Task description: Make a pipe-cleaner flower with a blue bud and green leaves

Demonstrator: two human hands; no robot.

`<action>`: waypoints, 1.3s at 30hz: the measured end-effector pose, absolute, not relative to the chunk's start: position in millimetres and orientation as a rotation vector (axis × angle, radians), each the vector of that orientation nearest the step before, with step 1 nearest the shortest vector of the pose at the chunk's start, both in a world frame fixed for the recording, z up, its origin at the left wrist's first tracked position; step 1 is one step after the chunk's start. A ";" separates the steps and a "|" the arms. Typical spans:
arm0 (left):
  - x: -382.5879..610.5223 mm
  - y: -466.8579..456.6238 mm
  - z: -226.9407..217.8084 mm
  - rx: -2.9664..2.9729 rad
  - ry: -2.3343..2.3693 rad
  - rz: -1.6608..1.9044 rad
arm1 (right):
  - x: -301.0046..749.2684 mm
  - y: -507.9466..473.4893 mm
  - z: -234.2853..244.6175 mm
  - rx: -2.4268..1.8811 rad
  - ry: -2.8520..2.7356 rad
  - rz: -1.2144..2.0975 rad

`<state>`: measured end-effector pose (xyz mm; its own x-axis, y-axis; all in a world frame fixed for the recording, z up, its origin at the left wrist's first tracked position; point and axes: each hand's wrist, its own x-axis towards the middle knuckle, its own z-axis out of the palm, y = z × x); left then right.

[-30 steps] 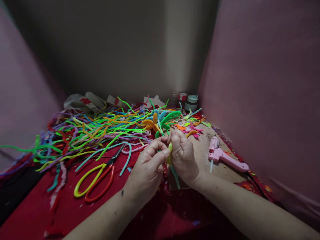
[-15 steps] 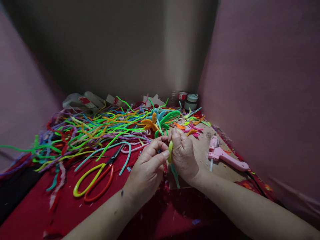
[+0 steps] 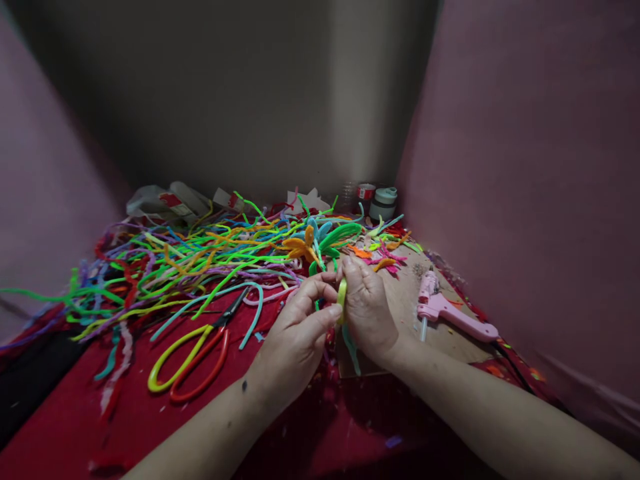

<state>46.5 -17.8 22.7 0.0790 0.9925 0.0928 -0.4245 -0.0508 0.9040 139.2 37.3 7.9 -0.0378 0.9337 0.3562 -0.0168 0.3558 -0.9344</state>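
Observation:
Both my hands meet in the middle, over the near edge of a cardboard sheet (image 3: 407,347). My right hand (image 3: 367,307) is closed in a pinch at the base of a pipe-cleaner flower (image 3: 300,245) with orange and blue petals and green leaves. Teal stem ends (image 3: 351,352) hang out below this hand. My left hand (image 3: 305,327) is closed too, its thumb and fingers against a narrow yellow band (image 3: 342,300), which looks like a roll of floral tape seen edge-on. My fingers hide where band and stem meet.
Loose pipe cleaners (image 3: 225,243) are heaped at the back left. Scissors (image 3: 200,353) with yellow and red handles lie on the red cloth (image 3: 120,433). A pink glue gun (image 3: 450,317) rests on the cardboard at right, beyond it a lidded cup (image 3: 384,203).
The left fingers have shifted slightly against the yellow band, and a little more of it shows. The flower and right hand stay nearly where they were.

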 end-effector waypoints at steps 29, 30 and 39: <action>48.6 -23.5 34.2 1.223 1.125 1.466 | 138.4 33.6 0.8 -0.876 -1.525 0.753; 48.6 -23.5 34.1 1.233 1.137 1.467 | 138.2 33.7 0.4 -0.879 -1.528 0.758; 33.7 -11.5 27.5 1.165 1.053 1.392 | 135.8 32.4 1.0 -0.865 -1.546 0.941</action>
<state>33.7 -11.5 27.5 -0.0403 0.9919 0.1203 -0.1537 -0.1251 0.9802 135.8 32.4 1.0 -0.1571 0.8979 0.4112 0.0468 0.4227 -0.9051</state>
